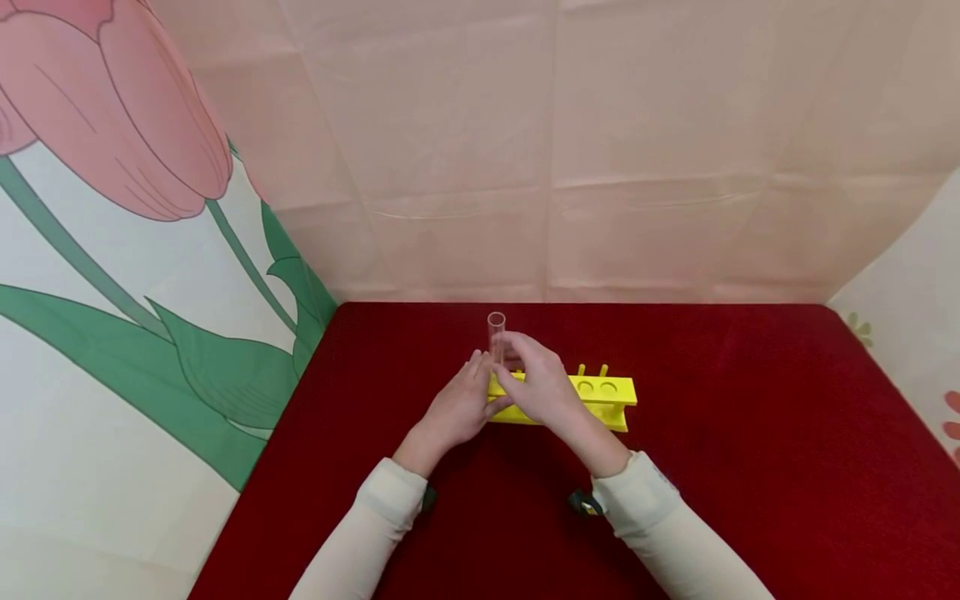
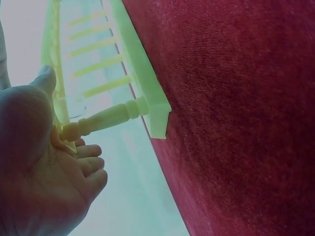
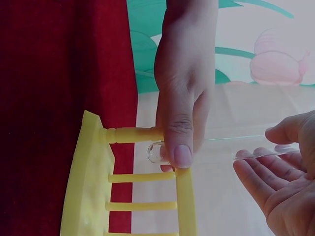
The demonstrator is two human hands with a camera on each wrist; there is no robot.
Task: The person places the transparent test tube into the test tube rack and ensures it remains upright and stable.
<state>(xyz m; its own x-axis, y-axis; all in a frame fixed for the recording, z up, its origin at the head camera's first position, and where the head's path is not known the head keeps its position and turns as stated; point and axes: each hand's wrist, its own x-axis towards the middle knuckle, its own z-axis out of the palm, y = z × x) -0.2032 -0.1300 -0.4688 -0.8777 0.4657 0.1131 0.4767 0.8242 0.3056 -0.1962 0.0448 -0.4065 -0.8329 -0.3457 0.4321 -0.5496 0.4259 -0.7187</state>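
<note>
A clear glass test tube (image 1: 496, 323) stands upright at the left end of a yellow test tube rack (image 1: 618, 390). My left hand (image 1: 459, 402) grips that end of the rack, its thumb (image 3: 181, 147) along the edge of the top plate and its fingers behind. With thumb and fingers, my right hand (image 1: 546, 390) holds the tube's upper part from the right. In the right wrist view the tube's rounded bottom (image 3: 154, 153) pokes just below the top plate, well above the base (image 3: 81, 182). The hole around it is hidden by my left hand.
Round holes (image 1: 608, 387) show in the rack's top toward the right, and short yellow pegs (image 1: 603, 370) rise behind it. A dark red cloth (image 1: 750, 433) covers the table. A pinkish curtain (image 1: 450, 150) hangs behind, with a tulip-printed sheet (image 1: 112, 250) on the left.
</note>
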